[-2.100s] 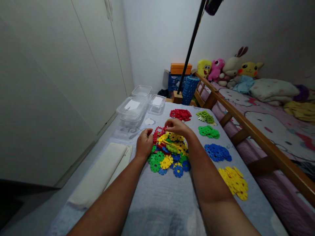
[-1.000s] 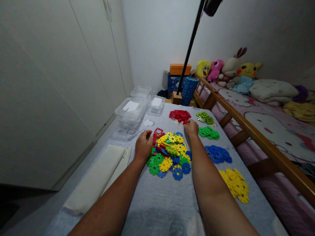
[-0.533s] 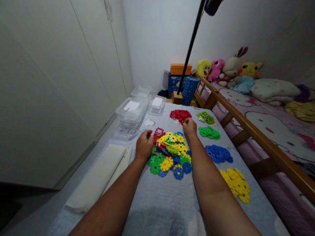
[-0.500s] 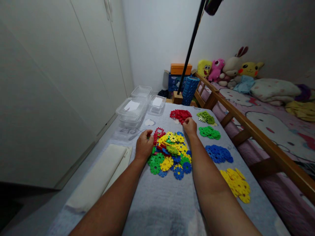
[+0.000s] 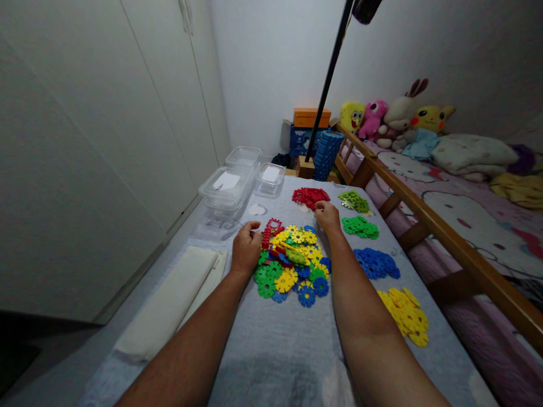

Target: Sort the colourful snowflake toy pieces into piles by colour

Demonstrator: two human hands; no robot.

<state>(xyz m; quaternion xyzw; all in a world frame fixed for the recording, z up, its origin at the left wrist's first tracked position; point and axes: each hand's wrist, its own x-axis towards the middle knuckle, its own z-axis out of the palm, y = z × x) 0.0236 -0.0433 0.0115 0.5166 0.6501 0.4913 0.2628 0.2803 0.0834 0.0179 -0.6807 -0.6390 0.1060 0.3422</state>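
Note:
A mixed heap of flower-shaped plastic snap pieces [image 5: 287, 280], yellow, green, blue and red, lies in the middle of the cloth-covered table. My left hand [image 5: 246, 249] rests at the left edge of this heap, fingers loosely curled and a little apart, with nothing visible in them. At the near right edge of a pile of red pieces [image 5: 309, 196] is my right hand [image 5: 328, 217], its fingertips pinched together. Whatever is between those fingertips is too small to make out. Red square-like pieces [image 5: 274, 225] lie on the heap's far left side.
Along the right side are piles of light green [image 5: 354, 202], green [image 5: 360, 227], blue [image 5: 377, 264] and yellow [image 5: 405, 316] pieces. Clear plastic boxes [image 5: 227, 192] stand at the far left, a folded white cloth [image 5: 169, 302] nearer. A wooden bed rail [image 5: 407, 189] borders the right.
My left hand has drawn slightly left, away from the heap. My right hand stays beside the red pile with almost no movement. The view has shifted very slightly.

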